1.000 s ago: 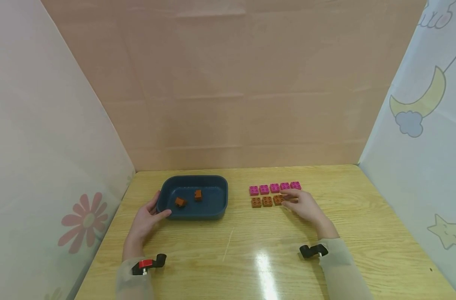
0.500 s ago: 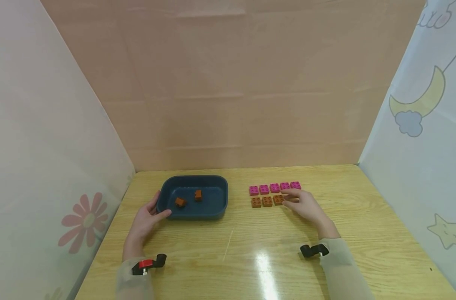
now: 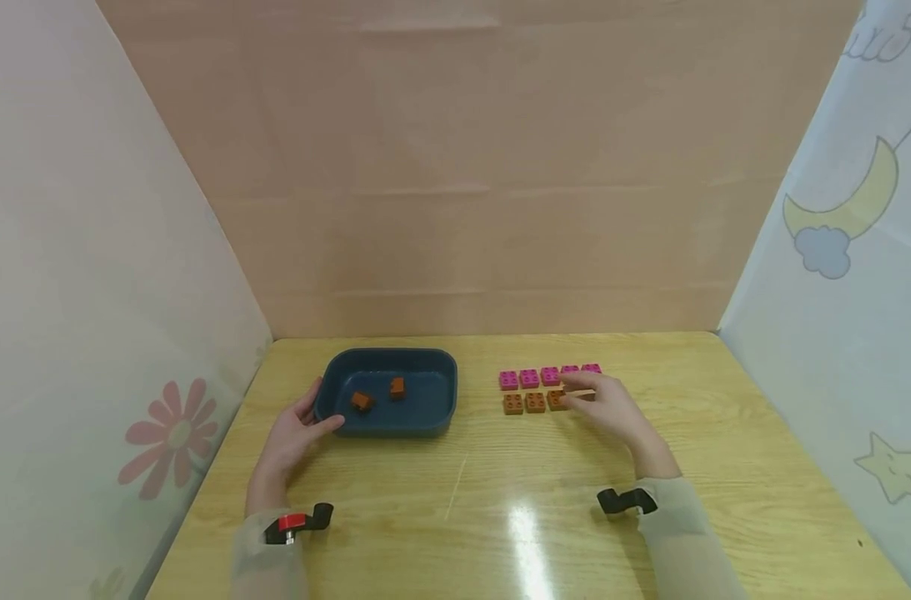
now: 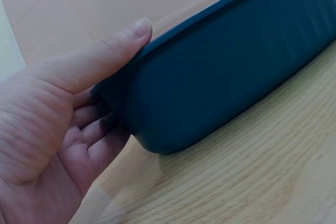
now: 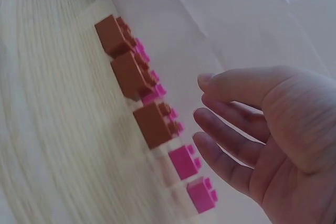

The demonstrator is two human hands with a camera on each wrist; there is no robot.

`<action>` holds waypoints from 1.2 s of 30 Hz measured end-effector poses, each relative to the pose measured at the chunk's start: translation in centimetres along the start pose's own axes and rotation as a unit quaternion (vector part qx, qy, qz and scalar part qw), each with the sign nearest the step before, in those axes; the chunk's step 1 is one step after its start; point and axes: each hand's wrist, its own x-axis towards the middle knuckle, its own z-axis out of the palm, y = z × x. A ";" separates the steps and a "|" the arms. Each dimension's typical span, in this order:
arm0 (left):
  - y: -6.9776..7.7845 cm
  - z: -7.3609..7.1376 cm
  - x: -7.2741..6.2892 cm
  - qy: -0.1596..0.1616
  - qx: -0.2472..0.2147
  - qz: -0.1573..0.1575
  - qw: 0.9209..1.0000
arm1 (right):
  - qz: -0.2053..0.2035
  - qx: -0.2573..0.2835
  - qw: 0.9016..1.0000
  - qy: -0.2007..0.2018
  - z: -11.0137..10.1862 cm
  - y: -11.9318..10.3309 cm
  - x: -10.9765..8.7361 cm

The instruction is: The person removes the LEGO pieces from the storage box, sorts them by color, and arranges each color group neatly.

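Note:
A dark blue tray [image 3: 383, 425] stands on the left of the table, with two orange toy bricks [image 3: 398, 387] lying loose inside. My left hand [image 4: 63, 108] holds its left end, thumb over the rim and fingers against the outer wall. On the right, my right hand [image 3: 608, 408] hovers over the right part of the brick rows, fingers loosely bent. In the right wrist view, nothing sits between its thumb and fingers. Nearest to it is the rightmost of three orange bricks [image 5: 155, 124] in the front row. Behind runs a row of several pink bricks [image 3: 528, 378], partly hidden by the hand.
The wooden table [image 3: 455, 508] meets a beige backdrop [image 3: 493, 208] behind the tray and bricks. Patterned white walls flank it, with a flower on the left wall [image 3: 173, 437] and a moon on the right wall [image 3: 845, 200]. Bare wood separates the tray from the rows.
The head view has shifted slightly. My right hand's fingertips have moved a touch left and up over the bricks; my left hand stays at the tray.

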 end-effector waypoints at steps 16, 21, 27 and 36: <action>-0.1 0.0 0.1 -0.001 0.012 -0.001 1.000 | -0.062 0.023 0.997 -0.037 3.3 -6.6 2.7; -0.2 -0.1 0.1 0.000 0.012 -0.009 1.000 | -0.073 0.034 0.995 -0.051 5.3 -8.8 4.2; -0.1 -0.2 0.0 -0.001 0.012 -0.004 1.000 | -0.098 0.050 0.991 -0.075 8.3 -11.0 6.3; 0.1 -0.1 0.0 -0.005 0.014 -0.004 1.000 | -0.130 0.030 0.984 -0.117 12.7 -13.1 8.3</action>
